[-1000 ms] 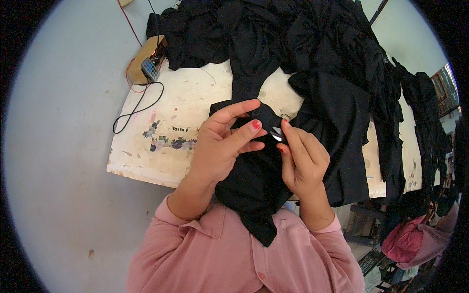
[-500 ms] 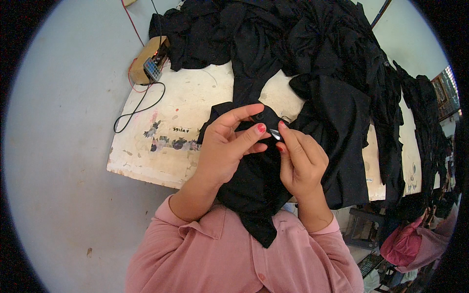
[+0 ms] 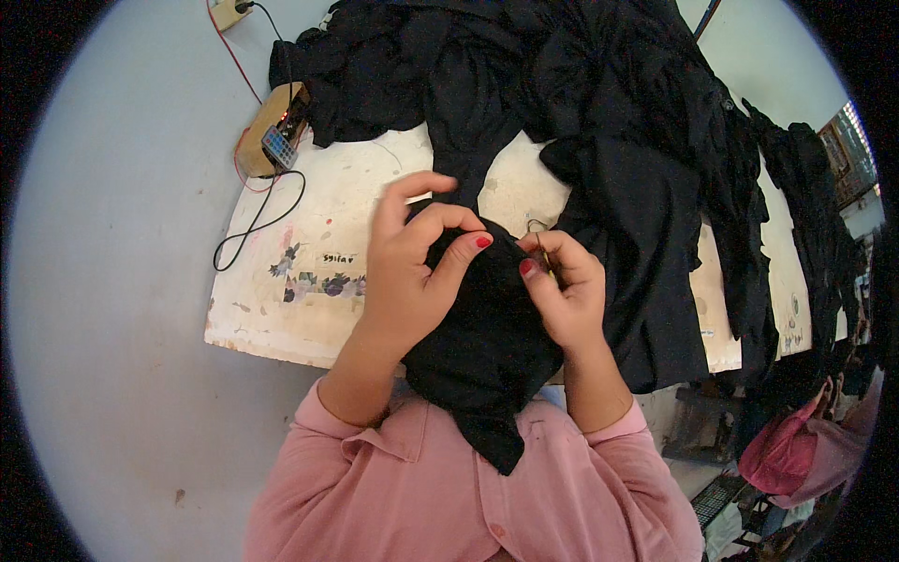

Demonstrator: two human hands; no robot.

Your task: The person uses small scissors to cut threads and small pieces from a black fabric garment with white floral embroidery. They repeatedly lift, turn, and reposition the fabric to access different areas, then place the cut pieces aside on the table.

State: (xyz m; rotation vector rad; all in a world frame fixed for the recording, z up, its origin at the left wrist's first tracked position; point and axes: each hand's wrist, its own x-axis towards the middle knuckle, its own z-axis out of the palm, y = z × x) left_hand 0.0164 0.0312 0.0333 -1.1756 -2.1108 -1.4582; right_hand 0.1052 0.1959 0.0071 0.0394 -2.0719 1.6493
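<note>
A black garment (image 3: 482, 328) hangs from both hands, over the table edge and down onto my lap. My left hand (image 3: 412, 253) pinches its upper edge between thumb and index finger, the other fingers raised and bent. My right hand (image 3: 567, 286) is closed at the same edge, a short way to the right, its thumb against the cloth. Tucked in its fingers are small metal thread snips (image 3: 550, 263), mostly hidden, with a thin loop showing above the index finger. Their blades are not visible now.
Black garments (image 3: 599, 84) are heaped across the far and right side of the pale, worn table (image 3: 281, 323). At the far left stand a brown box (image 3: 251, 150), a small remote (image 3: 280, 147) and a looped black cable (image 3: 225, 242). A person in pink (image 3: 787, 454) is at lower right.
The shiny blade has turned out of sight into my right hand. My left thumb and index finger have closed on the cloth edge; the button seen there is now hidden.
</note>
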